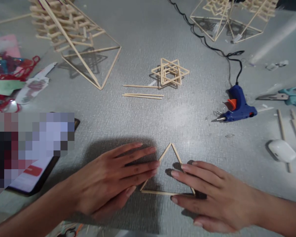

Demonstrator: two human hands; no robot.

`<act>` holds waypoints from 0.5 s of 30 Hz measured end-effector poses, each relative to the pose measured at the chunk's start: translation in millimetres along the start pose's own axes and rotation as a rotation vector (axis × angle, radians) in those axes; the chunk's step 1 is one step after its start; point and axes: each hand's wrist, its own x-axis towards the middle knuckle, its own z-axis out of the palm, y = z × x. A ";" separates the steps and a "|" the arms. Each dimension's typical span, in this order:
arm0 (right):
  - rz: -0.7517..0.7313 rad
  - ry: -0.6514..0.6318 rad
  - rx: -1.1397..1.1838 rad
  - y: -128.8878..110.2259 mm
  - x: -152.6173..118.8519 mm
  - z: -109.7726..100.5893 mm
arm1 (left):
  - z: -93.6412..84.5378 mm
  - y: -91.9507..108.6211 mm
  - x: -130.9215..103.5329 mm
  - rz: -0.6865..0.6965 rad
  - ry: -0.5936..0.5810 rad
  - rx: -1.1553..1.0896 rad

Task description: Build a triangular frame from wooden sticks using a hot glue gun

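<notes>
Three thin wooden sticks lie as a triangle [160,193] on the grey table, close to me. My left hand [108,177] is flat with fingers stretched out, its fingertips touching the triangle's left stick [165,151]. From the other side, my right hand [212,194] rests with spread fingers over the right stick [177,154] and the lower right corner, hiding part of both. At the top corner the stick ends nearly meet. Farther back sits a star-shaped stack of sticks [171,80], and several loose sticks [143,96] lie beside it.
A blue glue gun [240,107] with a black cord [204,41] lies at right, near teal-handled scissors [294,96] and a white case [282,150]. Stick frames stand at back left [111,67] and back right [249,34]. A phone [39,164] lies left, below scraps [7,87].
</notes>
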 end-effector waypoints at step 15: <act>0.001 0.016 -0.010 1.1 0.7 -1.7 | -3.7 1.1 2.3 -0.005 0.022 -0.001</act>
